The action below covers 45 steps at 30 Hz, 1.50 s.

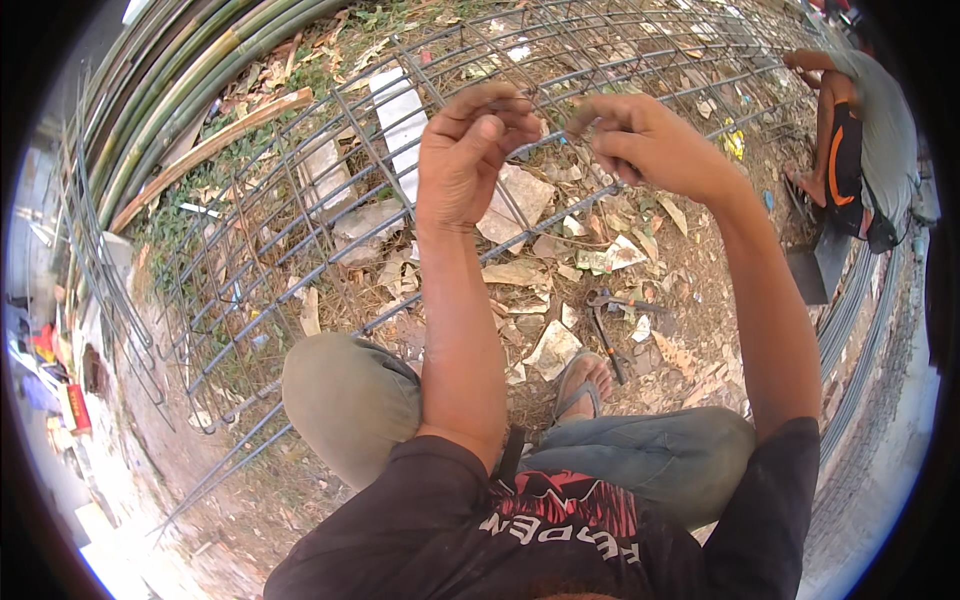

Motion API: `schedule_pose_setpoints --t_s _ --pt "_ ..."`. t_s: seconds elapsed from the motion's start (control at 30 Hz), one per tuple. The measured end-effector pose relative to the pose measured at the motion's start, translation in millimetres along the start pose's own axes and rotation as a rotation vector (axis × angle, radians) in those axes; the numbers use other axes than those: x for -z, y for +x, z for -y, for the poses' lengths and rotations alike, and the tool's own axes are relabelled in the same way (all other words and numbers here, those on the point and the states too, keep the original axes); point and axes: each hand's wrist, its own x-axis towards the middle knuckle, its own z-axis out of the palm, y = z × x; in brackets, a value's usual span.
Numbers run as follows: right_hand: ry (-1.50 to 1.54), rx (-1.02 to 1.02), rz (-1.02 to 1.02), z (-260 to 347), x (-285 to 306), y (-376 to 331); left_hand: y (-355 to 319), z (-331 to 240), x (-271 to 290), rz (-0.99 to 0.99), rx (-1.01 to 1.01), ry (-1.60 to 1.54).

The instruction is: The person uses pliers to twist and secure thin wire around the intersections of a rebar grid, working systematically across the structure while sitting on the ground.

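Hands over the steel cage

Left hand point(478, 145) fingers curl near the thumb; right hand point(645, 145) fingers bend, the forefinger pointing leftward. I cannot tell whether either pinches anything. The cage point(575, 208) stretches below them, lower left to upper right. Its near edge passes the left knee point(350, 405) closely; rightward, littered ground point(690, 300) gives room, interrupted by pincers point(601, 300) near the foot point(588, 378). Poles point(180, 110) flank the far-left side; another person point(870, 130) limits the right.

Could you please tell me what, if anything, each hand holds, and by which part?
It cannot be told: the left hand and right hand curl over the grey metal-bar grid, any grip unclear.
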Motion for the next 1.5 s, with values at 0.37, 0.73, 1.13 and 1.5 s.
schedule_pose_setpoints --t_s 0.37,0.73,1.13,1.5 --pt "-0.527 0.227 -0.402 -14 -62 11 21 -10 36 -0.554 0.172 0.495" --pt "0.001 -0.167 -0.211 -110 -85 29 20 27 116 -0.350 0.736 1.520" --pt "-0.097 -0.321 -0.341 -96 -166 65 24 34 121 -0.326 1.045 1.431" --pt "-0.202 -0.195 -0.419 -98 -179 67 18 44 127 -0.388 0.908 1.233"
